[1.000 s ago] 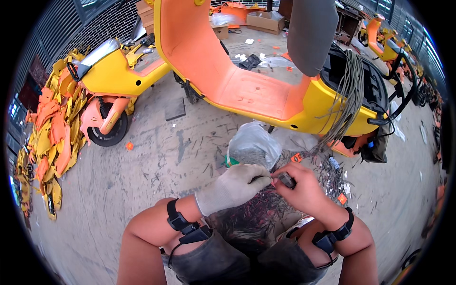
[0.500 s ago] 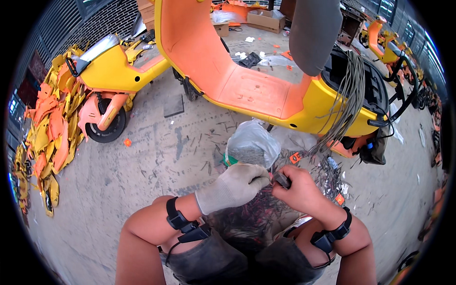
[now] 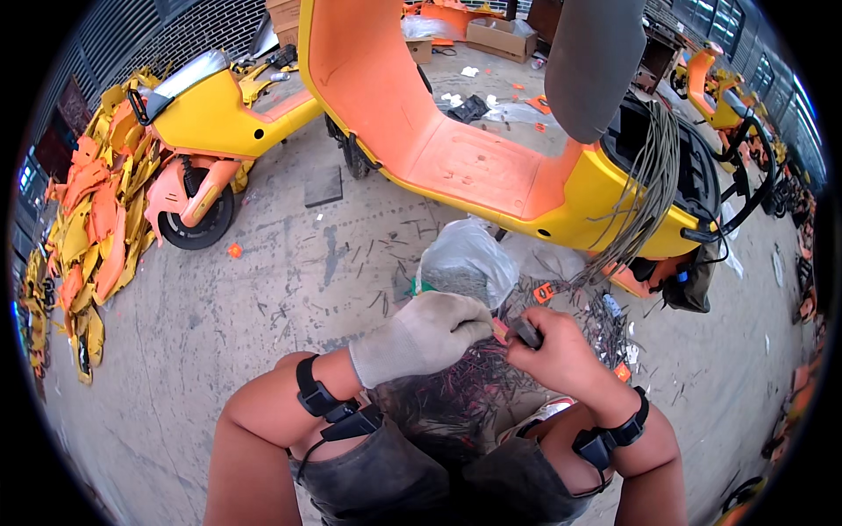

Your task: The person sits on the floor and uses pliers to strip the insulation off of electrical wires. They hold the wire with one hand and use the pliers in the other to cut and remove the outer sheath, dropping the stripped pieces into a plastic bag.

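Note:
My left hand [image 3: 427,334], in a pale knitted glove, is closed with thumb and fingers pinched; whatever lies in the pinch is too small to make out. Close beside it, my bare right hand [image 3: 559,351] is wrapped around a dark, blunt-ended tool handle [image 3: 527,332]; its working end is hidden. A small pinkish piece [image 3: 500,330] shows between the two hands. Below them, dark and reddish thin scraps [image 3: 447,386] cover the floor between my knees. Just beyond my hands stands a clear plastic bag [image 3: 467,261] with greyish contents.
A yellow and orange scooter [image 3: 474,171] stands ahead, a bundle of grey cables [image 3: 653,167] draped over its open seat compartment. Another scooter [image 3: 197,114] stands left beside a pile of yellow and orange panels [image 3: 96,210]. Cardboard boxes [image 3: 500,40] sit at the back.
My hands have drawn slightly apart, the left moving left and the right moving right. More of the pinkish piece shows between them. The view has shifted a little.

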Motion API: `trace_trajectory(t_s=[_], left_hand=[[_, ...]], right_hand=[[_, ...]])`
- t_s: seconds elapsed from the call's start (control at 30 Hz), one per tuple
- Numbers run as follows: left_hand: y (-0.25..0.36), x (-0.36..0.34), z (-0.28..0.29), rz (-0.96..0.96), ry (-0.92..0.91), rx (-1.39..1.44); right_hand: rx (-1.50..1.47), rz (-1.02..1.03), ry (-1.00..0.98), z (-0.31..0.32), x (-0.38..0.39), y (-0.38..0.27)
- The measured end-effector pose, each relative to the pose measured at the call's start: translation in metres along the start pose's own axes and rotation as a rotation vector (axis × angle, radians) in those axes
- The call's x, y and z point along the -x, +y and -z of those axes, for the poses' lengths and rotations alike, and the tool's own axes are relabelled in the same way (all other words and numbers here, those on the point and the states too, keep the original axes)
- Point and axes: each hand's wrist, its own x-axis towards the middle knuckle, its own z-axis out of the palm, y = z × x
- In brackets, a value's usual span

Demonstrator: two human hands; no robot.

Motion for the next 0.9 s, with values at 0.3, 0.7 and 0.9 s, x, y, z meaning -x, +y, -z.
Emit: trace_trajectory(t_s=[0.3,0.7,0.9], left_hand=[[0.001,0.004,0.01,0.079,-0.001,-0.024],[-0.003,0.008,0.016,0.088,-0.012,-0.062],[-0.003,0.01,0.016,0.092,0.013,-0.072]], right_hand=[[0.022,-0.008,-0.005,0.001,0.001,0.0],[-0.051,-0.036,-0.055,0.005,0.005,-0.006],[-0.042,-0.053,-0.06,0.007,0.007,-0.01]])
